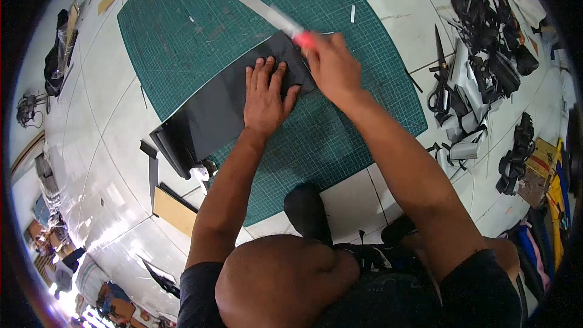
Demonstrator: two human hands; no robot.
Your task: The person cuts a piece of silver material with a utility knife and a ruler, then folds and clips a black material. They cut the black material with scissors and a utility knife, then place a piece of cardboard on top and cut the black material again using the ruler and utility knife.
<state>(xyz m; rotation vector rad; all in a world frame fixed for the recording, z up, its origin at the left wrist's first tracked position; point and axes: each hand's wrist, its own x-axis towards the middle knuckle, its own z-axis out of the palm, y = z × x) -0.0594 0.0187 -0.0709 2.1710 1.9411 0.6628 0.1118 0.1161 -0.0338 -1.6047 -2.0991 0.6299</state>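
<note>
My left hand [265,100] presses flat on a black sheet [228,94], fingers spread. The sheet lies slantwise over a green cutting mat [316,140], its lower-left end rolled or folded into shiny black layers [173,146]. Past the sheet's upper right corner, my right hand [333,64] is closed around a blurred red piece [305,40], like a handle. In line with it, a steel ruler [264,9] with a rounded, holed end points up and left across the mat. Whether the red piece and the ruler are one tool, I cannot tell.
Black-handled scissors [439,76] lie on the tiled floor right of the mat, beside a heap of black and white scraps [480,67]. A small white strip [353,13] rests on the mat. Tan board [174,211] and black strips lie at lower left. My foot [306,209] overlaps the mat's near edge.
</note>
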